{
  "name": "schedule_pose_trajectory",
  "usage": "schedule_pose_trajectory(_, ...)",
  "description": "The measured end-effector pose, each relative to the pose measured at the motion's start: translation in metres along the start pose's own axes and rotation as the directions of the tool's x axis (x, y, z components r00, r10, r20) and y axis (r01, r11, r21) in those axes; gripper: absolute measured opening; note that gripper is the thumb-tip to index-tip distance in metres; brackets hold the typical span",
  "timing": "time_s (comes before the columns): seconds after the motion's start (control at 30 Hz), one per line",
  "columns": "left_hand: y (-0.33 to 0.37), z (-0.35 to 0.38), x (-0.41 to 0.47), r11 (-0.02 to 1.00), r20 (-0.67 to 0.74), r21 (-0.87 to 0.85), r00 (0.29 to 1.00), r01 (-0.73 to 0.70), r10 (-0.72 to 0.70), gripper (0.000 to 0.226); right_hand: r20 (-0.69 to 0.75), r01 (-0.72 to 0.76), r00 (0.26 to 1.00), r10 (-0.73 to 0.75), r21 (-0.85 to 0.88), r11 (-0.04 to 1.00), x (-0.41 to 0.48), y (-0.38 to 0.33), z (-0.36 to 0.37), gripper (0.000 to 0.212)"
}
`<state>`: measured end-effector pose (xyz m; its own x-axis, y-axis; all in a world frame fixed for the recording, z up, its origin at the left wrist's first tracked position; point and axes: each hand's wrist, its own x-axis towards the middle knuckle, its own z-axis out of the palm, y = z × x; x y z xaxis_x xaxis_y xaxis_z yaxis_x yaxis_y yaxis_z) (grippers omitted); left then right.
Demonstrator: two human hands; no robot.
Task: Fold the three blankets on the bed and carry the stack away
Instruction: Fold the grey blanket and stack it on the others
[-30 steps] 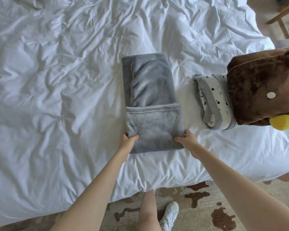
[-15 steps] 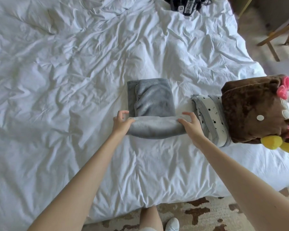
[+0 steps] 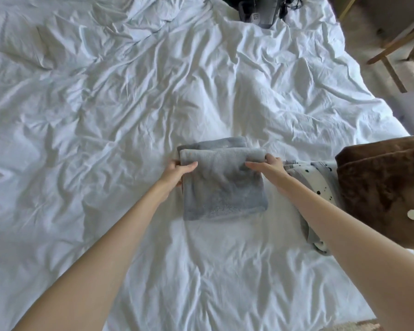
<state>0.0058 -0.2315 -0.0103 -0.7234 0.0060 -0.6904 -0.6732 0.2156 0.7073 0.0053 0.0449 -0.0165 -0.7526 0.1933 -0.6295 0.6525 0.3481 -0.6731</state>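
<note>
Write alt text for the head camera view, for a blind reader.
The left hand and right hand grip opposite sides of a folded grey blanket on a rumpled white bed. To its right lies a spotted blanket, partly covered by a brown blanket.

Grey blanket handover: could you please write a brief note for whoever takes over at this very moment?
Left hand grips the grey blanket at its left edge; right hand grips its right edge, both near the far corners.
Grey blanket lies on the bed, folded into a compact rectangle. Spotted blanket lies folded to its right, brown blanket partly over it.
Done: all three look folded.
Left: stack them and carry the stack away.
</note>
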Motion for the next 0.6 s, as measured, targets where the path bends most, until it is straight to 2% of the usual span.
schedule_pose_trajectory(0.1,-0.017,0.009,0.019,1.0,0.01,0.01,1.0,-0.029,0.029,0.043,0.03,-0.061,0.998,0.061,-0.007,0.998,0.01,0.014,0.012,0.063)
schedule_pose_trajectory(0.23,-0.017,0.018,0.035,0.981,-0.158,0.072,0.969,-0.178,0.188,0.027,-0.106,0.053,0.992,-0.061,-0.072,0.996,0.027,0.006,0.017,0.024)
schedule_pose_trajectory(0.33,-0.011,0.015,0.045,0.968,-0.263,0.151,0.936,-0.199,0.233,0.027,-0.126,0.104,0.985,-0.121,-0.137,0.985,0.042,-0.009,0.014,0.024)
schedule_pose_trajectory(0.4,-0.005,0.013,0.045,0.948,-0.356,0.278,0.899,-0.158,0.254,0.036,-0.181,0.097,0.974,-0.137,-0.213,0.972,0.046,-0.013,0.015,0.036)
schedule_pose_trajectory(0.43,-0.003,0.014,0.043,0.895,-0.413,0.409,0.839,-0.178,0.355,0.038,-0.246,0.116,0.95,-0.192,-0.29,0.95,0.044,-0.013,0.018,0.039)
schedule_pose_trajectory(0.47,-0.002,0.016,0.039,0.792,-0.423,0.568,0.745,-0.225,0.516,0.039,-0.312,0.16,0.905,-0.29,-0.382,0.91,0.04,-0.011,0.022,0.037)
schedule_pose_trajectory(0.5,-0.001,0.022,0.035,0.645,-0.355,0.708,0.644,-0.288,0.677,0.04,-0.346,0.227,0.841,-0.416,-0.473,0.852,0.035,-0.008,0.029,0.035)
schedule_pose_trajectory(0.53,-0.002,0.031,0.033,0.487,-0.23,0.798,0.569,-0.354,0.79,0.042,-0.329,0.304,0.775,-0.539,-0.554,0.775,0.029,-0.004,0.036,0.036)
schedule_pose_trajectory(0.57,-0.006,0.042,0.032,0.352,-0.087,0.84,0.538,-0.412,0.838,0.046,-0.269,0.373,0.724,-0.635,-0.621,0.689,0.025,0.001,0.045,0.04)
schedule_pose_trajectory(0.6,-0.011,0.053,0.034,0.267,0.022,0.853,0.543,-0.448,0.84,0.05,-0.181,0.431,0.69,-0.701,-0.675,0.599,0.023,0.006,0.053,0.045)
